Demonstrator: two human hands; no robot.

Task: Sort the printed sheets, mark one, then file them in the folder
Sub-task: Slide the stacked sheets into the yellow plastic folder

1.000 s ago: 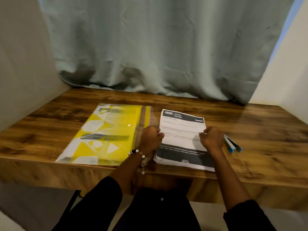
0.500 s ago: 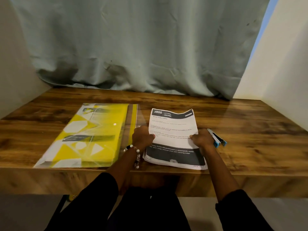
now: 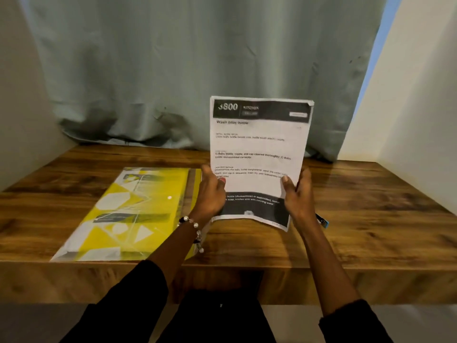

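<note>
Sheets [image 3: 259, 154] of printed paper stand nearly upright in the centre of the head view, lifted off the wooden surface [image 3: 371, 219], my two hands clamped on their lower half. My left hand [image 3: 210, 194] has its grip curled round the left edge, thumb on the front of the page; my right hand [image 3: 296, 196] pinches the right edge the same way. A beaded bracelet [image 3: 195, 231] hangs on my left wrist. Left of centre, the yellow folder [image 3: 128, 214] lies flat on the surface, near my left hand. A blue-tipped pen [image 3: 322, 220] peeks out just behind my right wrist. A grey curtain [image 3: 185, 70] fills the upper frame.
</note>
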